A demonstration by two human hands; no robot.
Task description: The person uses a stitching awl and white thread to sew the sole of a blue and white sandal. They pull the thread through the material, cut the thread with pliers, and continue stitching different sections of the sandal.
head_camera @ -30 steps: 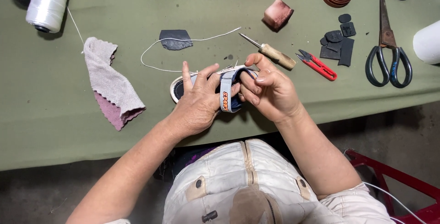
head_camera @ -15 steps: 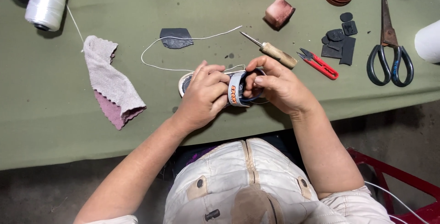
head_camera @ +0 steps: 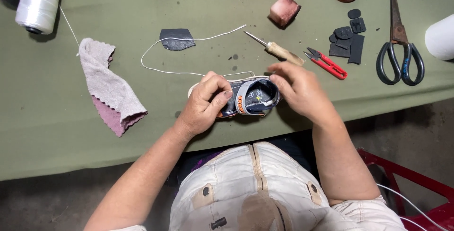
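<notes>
A small child's sandal (head_camera: 253,97), navy and grey with orange trim, lies at the near edge of the green table (head_camera: 56,136). My left hand (head_camera: 204,103) grips its toe end, fingers curled over the strap. My right hand (head_camera: 300,89) touches the heel end, fingers bent around it. A white thread (head_camera: 175,72) runs from the sandal in a loop across the table.
A pink-grey cloth (head_camera: 111,89) lies left, a white thread spool (head_camera: 39,3) at far left. An awl with wooden handle (head_camera: 279,50), red snips (head_camera: 328,64), large scissors (head_camera: 399,46), dark rubber scraps (head_camera: 349,39), a dark patch (head_camera: 177,38) and a pinkish block (head_camera: 284,9) lie beyond.
Both hands have lowered the sandal and turned it so its inside faces up. My right hand has slid toward the heel and loosened its hold.
</notes>
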